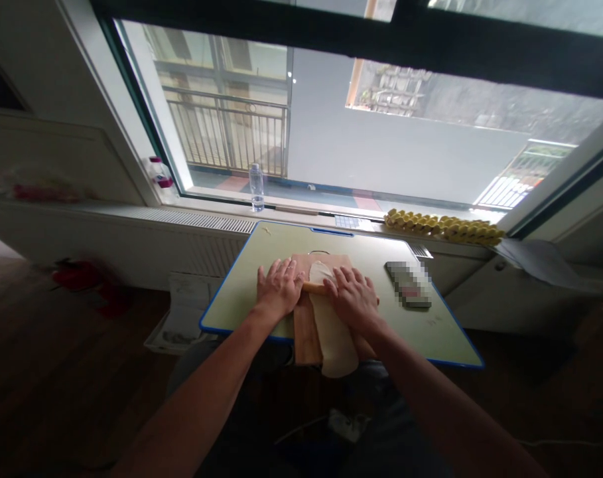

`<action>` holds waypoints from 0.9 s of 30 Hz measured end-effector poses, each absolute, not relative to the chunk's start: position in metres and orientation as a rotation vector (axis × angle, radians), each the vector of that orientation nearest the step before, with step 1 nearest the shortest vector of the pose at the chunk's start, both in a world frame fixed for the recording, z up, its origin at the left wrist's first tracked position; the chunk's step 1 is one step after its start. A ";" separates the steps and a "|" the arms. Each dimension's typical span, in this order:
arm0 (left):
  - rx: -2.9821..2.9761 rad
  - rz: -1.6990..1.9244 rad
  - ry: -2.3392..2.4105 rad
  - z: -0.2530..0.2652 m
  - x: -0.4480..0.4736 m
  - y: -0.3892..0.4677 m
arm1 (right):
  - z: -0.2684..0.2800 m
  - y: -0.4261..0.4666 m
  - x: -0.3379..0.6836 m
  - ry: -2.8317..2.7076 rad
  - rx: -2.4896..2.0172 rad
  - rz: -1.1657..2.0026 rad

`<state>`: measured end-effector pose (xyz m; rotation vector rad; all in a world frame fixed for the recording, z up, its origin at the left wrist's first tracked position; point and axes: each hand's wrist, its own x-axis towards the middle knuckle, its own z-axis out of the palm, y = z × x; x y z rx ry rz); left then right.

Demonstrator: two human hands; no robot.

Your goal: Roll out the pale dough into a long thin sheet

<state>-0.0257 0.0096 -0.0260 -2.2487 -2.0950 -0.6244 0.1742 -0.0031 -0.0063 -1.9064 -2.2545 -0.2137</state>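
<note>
A wooden rolling pin (315, 287) lies crosswise over a long, flat strip of pale dough (334, 335). My left hand (279, 287) bears down on the pin's left end, its fingers pointing forward over it. On the right end rests my right hand (355, 296), palm down, covering most of that end. Beneath the dough is a wooden cutting board (306, 335) with a metal handle at its far edge. The dough's near end hangs past the board's near edge, and its far end shows between my hands.
The board lies on a pale green folding table (246, 292) with a blue rim. A blurred-out phone-like object (408, 284) is at the right. A clear bottle (256, 189) and yellow egg trays (443, 228) line the windowsill. A red fire extinguisher (89, 285) stands left on the floor.
</note>
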 end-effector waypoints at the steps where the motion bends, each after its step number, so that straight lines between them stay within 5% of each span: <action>1: -2.238 -0.629 -2.092 -0.026 -0.025 0.014 | -0.006 0.004 0.175 -2.250 -1.911 -0.216; 15: -2.281 -0.361 -2.221 -0.007 -0.022 0.071 | 0.000 0.102 0.180 -2.235 -1.986 0.172; 27: -2.256 -0.492 -2.112 -0.014 -0.019 0.030 | -0.004 0.055 0.178 -2.237 -2.009 -0.019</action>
